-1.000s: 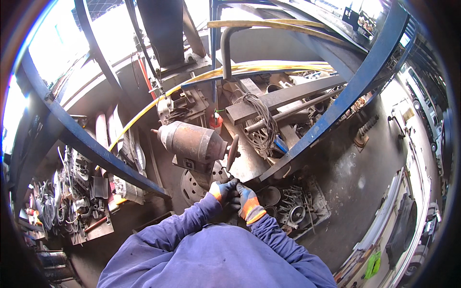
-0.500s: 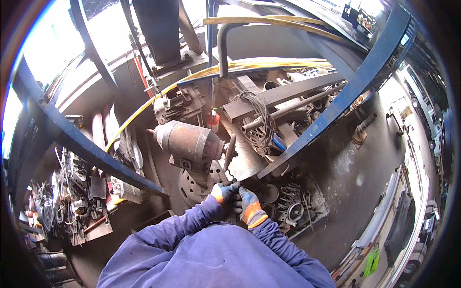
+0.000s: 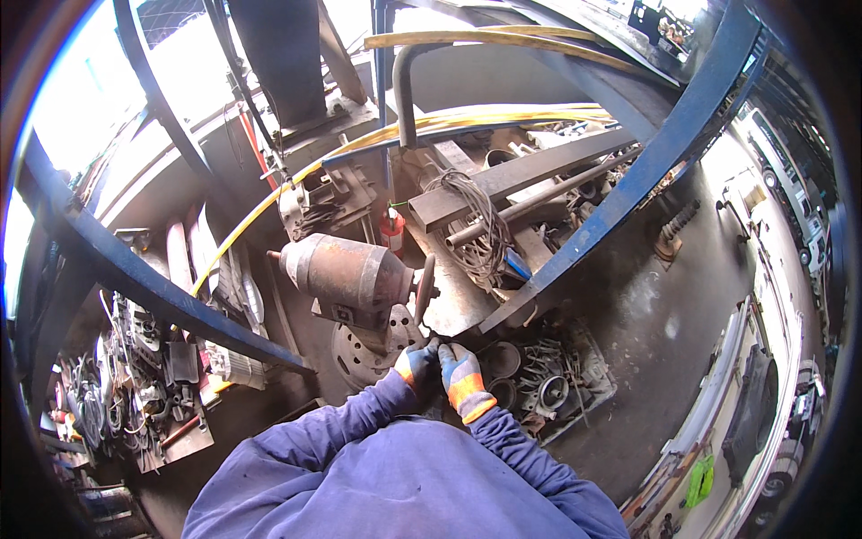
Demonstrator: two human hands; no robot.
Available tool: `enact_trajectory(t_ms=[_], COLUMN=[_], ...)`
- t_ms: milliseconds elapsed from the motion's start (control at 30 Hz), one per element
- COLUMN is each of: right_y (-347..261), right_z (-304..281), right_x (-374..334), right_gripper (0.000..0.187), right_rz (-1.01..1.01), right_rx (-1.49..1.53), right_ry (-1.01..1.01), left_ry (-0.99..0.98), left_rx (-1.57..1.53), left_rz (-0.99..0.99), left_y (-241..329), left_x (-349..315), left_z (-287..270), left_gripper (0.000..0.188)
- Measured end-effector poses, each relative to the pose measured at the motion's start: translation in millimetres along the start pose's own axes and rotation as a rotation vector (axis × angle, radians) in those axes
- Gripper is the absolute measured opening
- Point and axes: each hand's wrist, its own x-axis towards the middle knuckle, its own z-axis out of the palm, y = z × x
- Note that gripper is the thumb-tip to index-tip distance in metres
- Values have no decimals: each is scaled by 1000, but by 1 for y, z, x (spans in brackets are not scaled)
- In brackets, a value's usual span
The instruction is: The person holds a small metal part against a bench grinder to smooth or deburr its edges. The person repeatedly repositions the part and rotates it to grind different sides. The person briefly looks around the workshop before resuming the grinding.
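You held a small workpiece, too hidden to identify, just below the thin grinding wheel (image 3: pixel 424 289) of the rusty cylindrical bench grinder (image 3: pixel 346 280). Your gloved left hand (image 3: pixel 416 366) and right hand (image 3: pixel 461 379) had fingers closed around it; a firm, steady, light feed seemed wise.

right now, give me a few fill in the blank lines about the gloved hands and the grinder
Both gloved hands, left hand and right hand, meet just below the grinder's ____.
The bench grinder has a rusty ____ body.
The person's sleeves are ____.

Missing words: wheel; brown; blue
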Motion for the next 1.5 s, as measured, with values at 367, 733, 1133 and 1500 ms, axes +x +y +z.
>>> enact_trajectory(t_ms=[367,733,1133,1500], right_y=[-42,-39,-28,-67], right_z=[-24,-43,-111,-98], right_x=[3,-5,-32,-17], right_gripper=[26,24,23,14], right_rz=[-252,-582,-381,-473], right_rx=[-478,-454,-223,-380], right_ry=[-41,-21,-319,-528], left_ry=[-8,-108,304,249], left_rx=[753,-276,1144,869], left_rz=[633,102,553,381], left_y=[-11,-33,30,1], left_x=[-1,6,-101,-71], left_z=[-8,-11,-13,-16], left_gripper=[16,19,39,21])
